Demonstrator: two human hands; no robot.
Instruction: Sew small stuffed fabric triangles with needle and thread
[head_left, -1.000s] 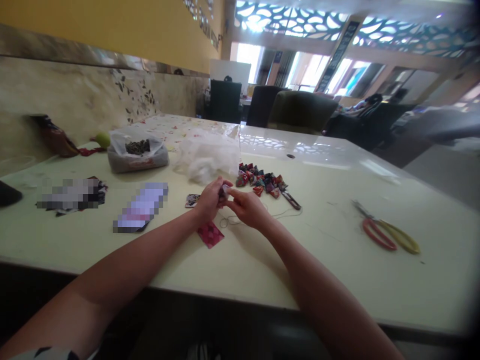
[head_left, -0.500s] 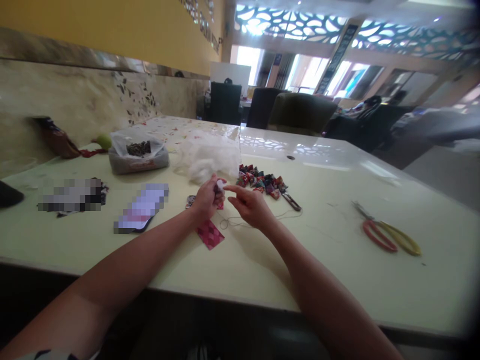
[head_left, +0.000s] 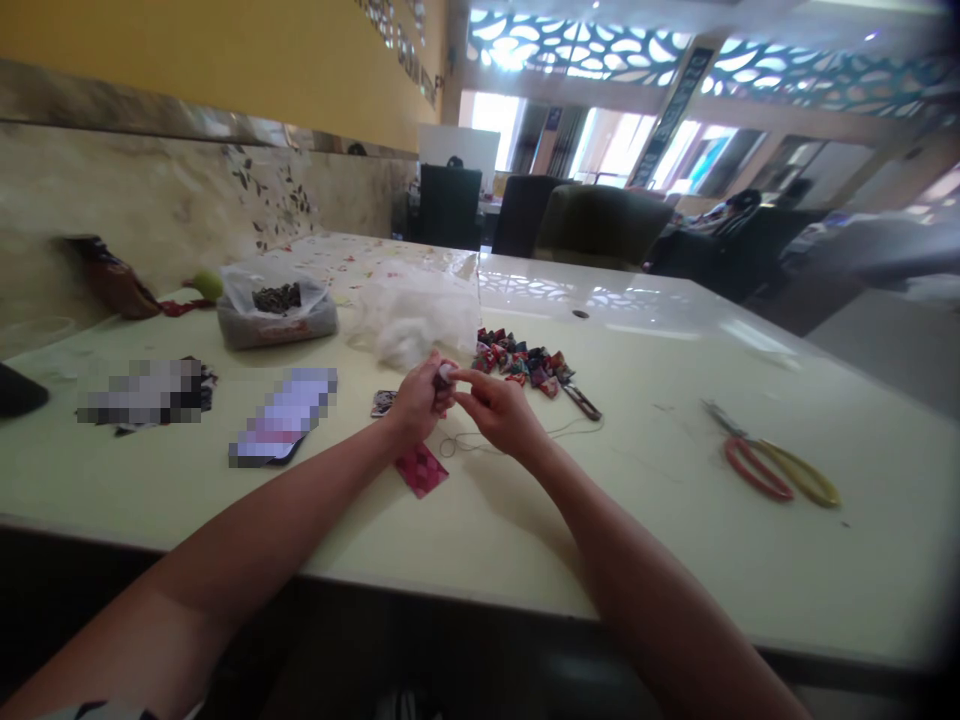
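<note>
left grip: this hand [head_left: 418,400] is closed around a small pale piece [head_left: 448,372], which shows white with a pinkish edge at the top of the curled fingers
right grip: this hand [head_left: 501,412] has its index finger stretched to the piece, the other fingers bent; cannot tell whether it pinches anything
pink cloth: a patterned square [head_left: 422,470] lying flat just below the left grip, nearer the person
dark-and-white patch: a small cloth [head_left: 383,402] just left of the left grip, partly hidden by it
thread: a thin loose line [head_left: 465,446] on the tabletop [head_left: 660,560], running beneath the right grip and off to its right
folded pieces: a cluster of colourful cloth shapes [head_left: 525,360] just beyond the right grip
snips: a small dark pair [head_left: 583,403] right of the right grip, beside the cluster
scissors: red and yellow handles [head_left: 739,434], well to the right of both grips
white bag: a filmy heap [head_left: 409,310] just beyond the left grip
grey bag: dark bits inside [head_left: 277,325], farther off to the left grip's left
phone: blurred out [head_left: 289,415], left of the left grip
</note>
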